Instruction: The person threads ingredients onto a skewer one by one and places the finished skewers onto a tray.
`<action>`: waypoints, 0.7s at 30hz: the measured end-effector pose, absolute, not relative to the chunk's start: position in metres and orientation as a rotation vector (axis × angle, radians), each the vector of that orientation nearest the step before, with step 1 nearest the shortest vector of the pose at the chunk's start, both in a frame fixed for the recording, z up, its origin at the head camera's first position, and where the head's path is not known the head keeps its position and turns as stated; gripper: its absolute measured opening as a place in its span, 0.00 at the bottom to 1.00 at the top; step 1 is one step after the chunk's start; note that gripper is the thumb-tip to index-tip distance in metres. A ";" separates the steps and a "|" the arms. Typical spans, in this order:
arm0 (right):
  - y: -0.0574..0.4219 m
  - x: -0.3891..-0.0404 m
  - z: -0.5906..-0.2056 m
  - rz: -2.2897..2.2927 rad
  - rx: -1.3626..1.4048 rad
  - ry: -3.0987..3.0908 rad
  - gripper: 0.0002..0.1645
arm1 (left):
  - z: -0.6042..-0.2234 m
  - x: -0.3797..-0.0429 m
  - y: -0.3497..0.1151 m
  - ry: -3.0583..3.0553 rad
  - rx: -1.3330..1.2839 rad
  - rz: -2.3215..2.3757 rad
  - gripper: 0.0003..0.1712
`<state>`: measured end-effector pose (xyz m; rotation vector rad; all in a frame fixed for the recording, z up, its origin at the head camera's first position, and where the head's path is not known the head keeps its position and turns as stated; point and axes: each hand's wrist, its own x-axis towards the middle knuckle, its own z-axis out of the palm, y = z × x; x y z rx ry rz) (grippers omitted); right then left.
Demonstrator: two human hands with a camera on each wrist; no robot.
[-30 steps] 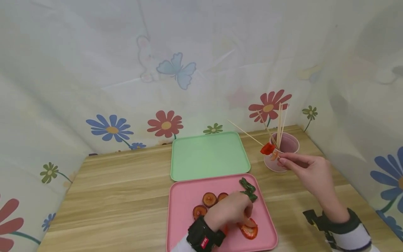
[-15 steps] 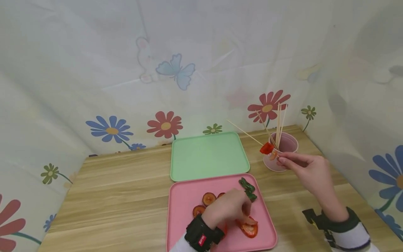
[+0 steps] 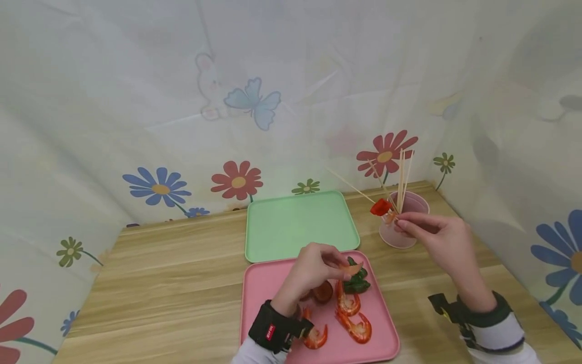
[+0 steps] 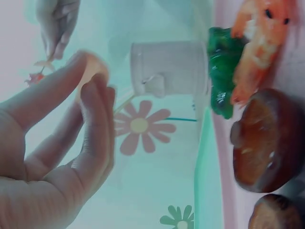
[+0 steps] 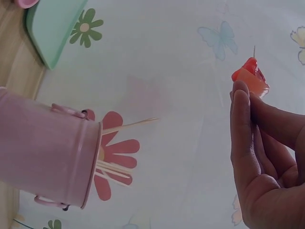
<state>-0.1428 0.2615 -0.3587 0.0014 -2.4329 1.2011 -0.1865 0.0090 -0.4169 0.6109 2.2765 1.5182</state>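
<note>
Head view: The left hand [image 3: 313,268] pinches an orange slice [image 3: 353,269] between thumb and fingers, raised over the far right part of the pink tray [image 3: 268,278]. The right hand [image 3: 447,247], farther right, pinches a skewer [image 3: 350,186] that bears a red piece [image 3: 381,207] and, next to the fingertips, an orange piece [image 3: 390,217]; the bare shaft points far and left. On the pink tray lie shrimp [image 3: 356,328], mushrooms [image 3: 323,291] and green pieces [image 3: 356,287]. The green tray [image 3: 300,227] stands beyond it; the pink bucket [image 3: 416,202] with spare skewers [image 3: 401,177] is at far right.

The step appears to be bringing the slice to the skewer. Recommended: grip the slice by its edge, leave its middle free, steady the skewer, and push slowly through the thickest part with fingertips clear of the skewer's line. A thin slice may split if pierced near the rim.

Left wrist view: This shows the pinch from close by, with the slice's curved face, and the eyes of one shrimp, too small to tell in the head view.

Right wrist view: This shows the bucket's side handles [image 5: 69,111]. The fingers hide the gripped end of the skewer, so whether it is pointed cannot be told.
</note>
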 end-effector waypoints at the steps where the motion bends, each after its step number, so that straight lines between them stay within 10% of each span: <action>1: 0.260 -0.144 -0.358 1.211 0.016 -2.431 0.15 | -0.416 -0.188 0.006 2.251 0.587 1.591 0.09; 21: 0.240 -0.139 -0.354 1.182 0.160 -2.444 0.11 | -0.383 -0.209 -0.047 1.512 0.152 2.524 0.13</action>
